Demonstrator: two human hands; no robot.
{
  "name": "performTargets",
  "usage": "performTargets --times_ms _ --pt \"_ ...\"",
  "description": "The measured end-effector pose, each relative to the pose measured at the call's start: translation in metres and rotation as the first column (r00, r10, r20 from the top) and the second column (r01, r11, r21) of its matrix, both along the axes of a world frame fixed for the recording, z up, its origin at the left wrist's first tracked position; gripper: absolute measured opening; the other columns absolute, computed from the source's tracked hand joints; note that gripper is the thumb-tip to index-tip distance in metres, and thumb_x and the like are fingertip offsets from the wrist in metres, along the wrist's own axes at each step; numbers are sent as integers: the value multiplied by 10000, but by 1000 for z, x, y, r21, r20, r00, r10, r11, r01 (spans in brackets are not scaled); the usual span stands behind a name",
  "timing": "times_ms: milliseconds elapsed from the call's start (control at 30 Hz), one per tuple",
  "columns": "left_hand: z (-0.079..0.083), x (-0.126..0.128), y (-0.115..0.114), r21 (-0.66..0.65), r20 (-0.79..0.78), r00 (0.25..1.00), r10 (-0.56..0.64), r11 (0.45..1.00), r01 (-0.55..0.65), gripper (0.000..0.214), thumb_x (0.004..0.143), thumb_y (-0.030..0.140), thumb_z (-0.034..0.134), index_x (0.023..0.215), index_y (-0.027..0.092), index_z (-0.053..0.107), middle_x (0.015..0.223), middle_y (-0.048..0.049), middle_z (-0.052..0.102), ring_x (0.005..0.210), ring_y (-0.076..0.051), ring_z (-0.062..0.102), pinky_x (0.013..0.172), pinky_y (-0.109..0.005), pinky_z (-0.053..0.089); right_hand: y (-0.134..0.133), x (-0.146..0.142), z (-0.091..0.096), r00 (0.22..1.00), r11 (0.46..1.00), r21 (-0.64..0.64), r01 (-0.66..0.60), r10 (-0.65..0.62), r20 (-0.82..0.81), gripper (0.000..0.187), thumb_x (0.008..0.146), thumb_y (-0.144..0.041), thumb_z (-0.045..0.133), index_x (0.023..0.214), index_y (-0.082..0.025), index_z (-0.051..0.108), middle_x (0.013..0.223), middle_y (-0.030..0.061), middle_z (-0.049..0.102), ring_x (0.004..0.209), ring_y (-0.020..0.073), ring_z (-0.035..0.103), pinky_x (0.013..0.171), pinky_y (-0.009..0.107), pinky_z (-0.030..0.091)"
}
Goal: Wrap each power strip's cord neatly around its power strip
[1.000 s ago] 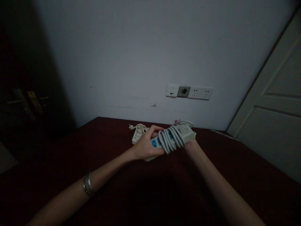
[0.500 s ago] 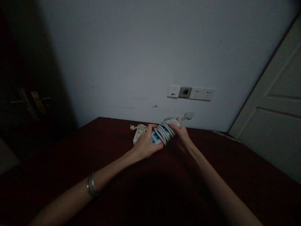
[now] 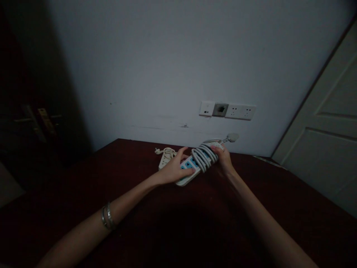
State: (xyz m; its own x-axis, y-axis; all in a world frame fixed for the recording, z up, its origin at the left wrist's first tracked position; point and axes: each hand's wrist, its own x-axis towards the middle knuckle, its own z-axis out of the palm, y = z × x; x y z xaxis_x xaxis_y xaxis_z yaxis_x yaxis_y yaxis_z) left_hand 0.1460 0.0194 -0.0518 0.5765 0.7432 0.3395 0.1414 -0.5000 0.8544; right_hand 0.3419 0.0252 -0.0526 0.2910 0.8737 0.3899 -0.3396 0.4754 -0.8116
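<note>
Both hands are on a white power strip with blue sockets, tilted above the table. Its grey cord is wound in several loops around the middle. My left hand grips the lower left part, thumb across the sockets. At the upper right end, my right hand is closed around the strip, its thumb beside the coils. The cord's plug sticks out past the right hand. Behind my left hand lies a second, cream power strip with its own bundled cord, partly hidden.
The dark red table meets a pale wall. Wall sockets and a grey wall plate sit above its back edge. A panelled door stands at the right; a door handle shows in the dark left.
The wound power strip and my right hand have shifted slightly right. My left hand's hold has changed, and more of the strip's lower left end and blue sockets now shows.
</note>
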Motion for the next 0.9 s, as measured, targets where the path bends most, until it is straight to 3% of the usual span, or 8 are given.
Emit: performTargets --times_ms 67,133,267,367,433,600,767,900 --pt "-4 -2 12 -144 0 1000 20 989 -20 725 684 417 670 1271 103 384 1042 -148 622 908 -216 618 784 -353 494 1 2 1 1000 1000 15 22 -21 -19 325 575 -285 718 834 -200 541 708 -39 607 597 114 548 561 233 447" --pt "-9 -4 19 -274 -63 997 -52 961 33 565 689 502 652 1072 103 537 847 -107 652 700 -173 633 617 -290 503 2 3 2 998 999 21 47 -46 -39 336 567 -289 724 837 -201 546 706 -39 609 590 112 548 555 230 449" --pt "-16 -3 18 -411 -52 979 -197 897 159 498 690 565 632 886 112 571 587 -18 587 419 -103 536 398 -204 397 2 8 5 999 1000 13 23 -22 -46 342 572 -361 750 808 -211 554 692 -34 602 598 118 556 571 237 465" --pt "-15 0 11 -368 -32 987 -159 920 136 473 664 535 670 869 117 580 581 3 571 427 -98 531 387 -190 372 2 22 8 989 994 -21 -110 107 -107 407 668 -604 618 769 -214 557 648 -3 583 625 163 578 595 304 499" --pt "-13 1 5 -300 -77 983 -166 944 136 431 634 492 707 819 117 599 625 1 582 502 -96 543 446 -193 395 3 31 10 961 973 -59 -221 207 -184 440 704 -660 552 724 -221 537 551 -18 521 581 166 562 594 336 516" --pt "-7 4 -18 -143 -280 921 -271 960 239 370 591 438 748 745 124 624 665 18 569 591 -85 494 502 -177 360 2 26 9 914 942 -58 -331 304 -270 271 788 -429 629 702 -218 482 420 -107 284 405 78 375 497 212 487" --pt "-7 9 -38 -190 -368 855 -366 930 316 397 577 456 751 779 136 630 695 24 578 593 -86 493 498 -174 362 -6 -5 6 908 919 -28 -393 383 -171 265 766 -404 664 735 -205 492 411 -117 233 389 72 310 399 174 418" --pt "-3 8 -44 -141 -401 822 -405 914 381 404 571 472 751 756 138 618 670 33 570 578 -79 481 500 -174 356 -10 -20 7 902 905 -22 -425 422 -90 283 765 -432 658 744 -215 478 413 -120 224 377 73 271 374 181 410"
